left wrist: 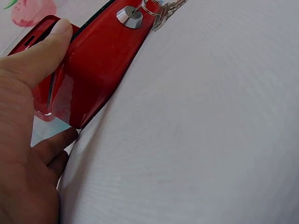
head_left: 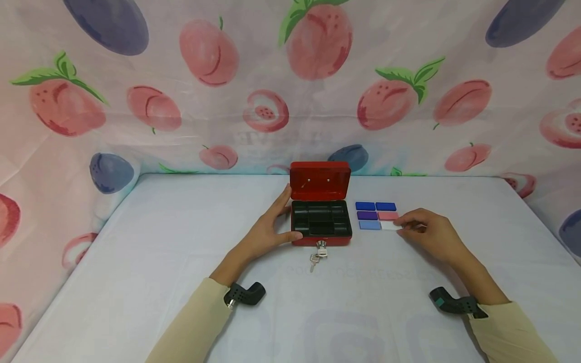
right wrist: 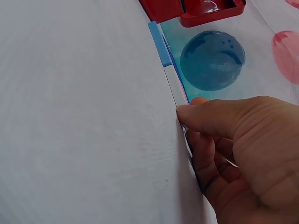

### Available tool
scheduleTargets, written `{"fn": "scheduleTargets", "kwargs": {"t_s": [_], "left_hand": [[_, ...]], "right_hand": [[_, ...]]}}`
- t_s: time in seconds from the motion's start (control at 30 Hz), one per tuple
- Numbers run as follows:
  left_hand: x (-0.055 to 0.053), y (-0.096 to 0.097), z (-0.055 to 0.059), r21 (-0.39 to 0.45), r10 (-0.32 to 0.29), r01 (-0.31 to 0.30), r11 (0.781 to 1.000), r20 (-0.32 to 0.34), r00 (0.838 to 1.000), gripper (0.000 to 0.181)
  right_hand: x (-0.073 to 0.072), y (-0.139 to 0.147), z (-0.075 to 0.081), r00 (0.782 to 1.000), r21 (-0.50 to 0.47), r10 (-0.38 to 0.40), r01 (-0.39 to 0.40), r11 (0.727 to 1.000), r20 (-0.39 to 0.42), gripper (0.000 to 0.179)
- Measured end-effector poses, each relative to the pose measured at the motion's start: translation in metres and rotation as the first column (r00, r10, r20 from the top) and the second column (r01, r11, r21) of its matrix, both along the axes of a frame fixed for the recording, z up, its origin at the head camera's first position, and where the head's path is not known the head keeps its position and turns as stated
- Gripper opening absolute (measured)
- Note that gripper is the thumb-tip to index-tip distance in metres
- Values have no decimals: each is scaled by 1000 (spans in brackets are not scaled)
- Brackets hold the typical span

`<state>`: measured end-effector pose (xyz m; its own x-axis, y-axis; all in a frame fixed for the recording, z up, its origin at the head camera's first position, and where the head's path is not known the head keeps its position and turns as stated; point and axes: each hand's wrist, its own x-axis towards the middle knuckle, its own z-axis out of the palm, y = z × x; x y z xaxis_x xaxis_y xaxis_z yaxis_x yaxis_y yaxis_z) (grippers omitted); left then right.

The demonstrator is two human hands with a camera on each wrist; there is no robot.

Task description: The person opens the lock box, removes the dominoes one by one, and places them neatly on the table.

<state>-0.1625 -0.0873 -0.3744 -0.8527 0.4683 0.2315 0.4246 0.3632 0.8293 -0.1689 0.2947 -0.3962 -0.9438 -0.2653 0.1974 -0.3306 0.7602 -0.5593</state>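
Note:
A small red cash box with a black compartment tray stands with its lid raised. My left hand holds the box at its left side, the thumb on the front corner and the fingers reaching back toward the lid. In the left wrist view that thumb lies over the rim. At the right, my right hand pinches the right end of a flat white block between thumb and fingers. The white block lies beside a light blue block and just in front of a pink one.
Behind the light blue block lie a purple block and two dark blue blocks. Keys hang from the lock at the box's front. A white cloth covers the table, and a fruit-print curtain rises behind.

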Motion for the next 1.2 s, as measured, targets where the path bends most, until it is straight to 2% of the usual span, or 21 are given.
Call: {"fn": "scheduleTargets", "kwargs": {"t_s": [0.23, 0.77, 0.87, 1.1, 1.2], "left_hand": [[0, 0, 0, 0, 2, -2, 1000, 10, 1000, 94], [-1, 0, -1, 4, 5, -5, 1000, 14, 1000, 94], [-3, -1, -5, 15, 4, -4, 1000, 9, 1000, 95], [-18, -3, -33, -24, 33, -34, 999, -20, 999, 99], [-18, -4, -33, -20, 30, -31, 999, -20, 999, 99]], "right_hand": [[-2, -1, -2, 1000, 35, -23, 24, 999, -15, 15], [-1, -2, -1, 999, 26, -32, 33, 999, -10, 14], [0, -2, 0, 999, 21, -44, 44, 999, 6, 14], [1, -3, 1, 998, 32, -53, 53, 998, 16, 15], [0, -3, 2, 999, 29, -51, 51, 998, 8, 15]]}}
